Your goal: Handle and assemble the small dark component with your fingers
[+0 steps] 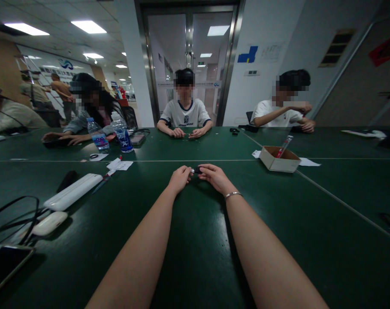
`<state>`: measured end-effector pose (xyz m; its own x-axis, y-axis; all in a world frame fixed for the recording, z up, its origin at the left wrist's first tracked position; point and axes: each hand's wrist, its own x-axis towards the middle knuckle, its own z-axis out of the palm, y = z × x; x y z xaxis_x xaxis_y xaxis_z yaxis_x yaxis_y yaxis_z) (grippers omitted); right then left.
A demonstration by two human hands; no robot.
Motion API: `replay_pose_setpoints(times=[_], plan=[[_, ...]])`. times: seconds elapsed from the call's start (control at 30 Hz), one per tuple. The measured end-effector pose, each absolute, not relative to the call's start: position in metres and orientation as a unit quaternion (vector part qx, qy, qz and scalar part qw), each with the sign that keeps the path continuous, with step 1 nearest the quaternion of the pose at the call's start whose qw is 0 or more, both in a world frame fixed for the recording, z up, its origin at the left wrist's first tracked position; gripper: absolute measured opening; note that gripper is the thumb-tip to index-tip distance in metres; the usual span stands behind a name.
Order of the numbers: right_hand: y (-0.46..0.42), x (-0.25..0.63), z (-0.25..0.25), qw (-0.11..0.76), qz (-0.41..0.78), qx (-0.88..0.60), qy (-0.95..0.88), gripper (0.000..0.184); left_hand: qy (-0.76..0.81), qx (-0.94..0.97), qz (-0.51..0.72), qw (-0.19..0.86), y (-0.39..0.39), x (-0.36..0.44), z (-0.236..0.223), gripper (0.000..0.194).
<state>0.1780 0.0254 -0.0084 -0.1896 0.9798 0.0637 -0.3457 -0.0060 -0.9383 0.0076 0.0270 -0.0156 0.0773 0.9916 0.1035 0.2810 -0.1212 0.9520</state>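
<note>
My left hand (179, 178) and my right hand (214, 176) meet over the middle of the green table (195, 240). Both are closed in a pinch on a small dark object (196, 170) held between the fingertips, just above the tabletop. The object is too small to name. A thin bracelet (232, 195) circles my right wrist. Both forearms stretch forward from the near edge.
A white case (73, 191), a white mouse-like device (49, 223), black cables (11, 214) and a phone (6, 264) lie at the left. A cardboard box (279, 159) sits at right. Two water bottles (97, 135) stand far left. Several people sit across the table.
</note>
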Motion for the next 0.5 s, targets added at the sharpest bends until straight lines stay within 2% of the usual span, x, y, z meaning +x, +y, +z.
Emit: replay_pose_setpoints(times=[0.1, 0.27, 0.4, 0.5], plan=[[0.0262, 0.1788, -0.0096, 0.535, 0.62, -0.345, -0.459, 0.018, 0.528, 0.611, 0.438, 0.395, 0.0288, 0.0077, -0.0179, 0.038], [0.027, 0.1789, -0.0111, 0.535, 0.62, -0.339, -0.463, 0.017, 0.526, 0.61, 0.433, 0.403, 0.0292, 0.008, -0.0183, 0.029], [0.0268, 0.1791, -0.0113, 0.534, 0.62, -0.339, -0.465, 0.018, 0.524, 0.615, 0.432, 0.4, 0.0268, 0.0081, -0.0156, 0.039], [0.0268, 0.1791, -0.0109, 0.533, 0.622, -0.337, -0.464, 0.019, 0.52, 0.611, 0.434, 0.41, 0.0249, 0.008, -0.0137, 0.029]])
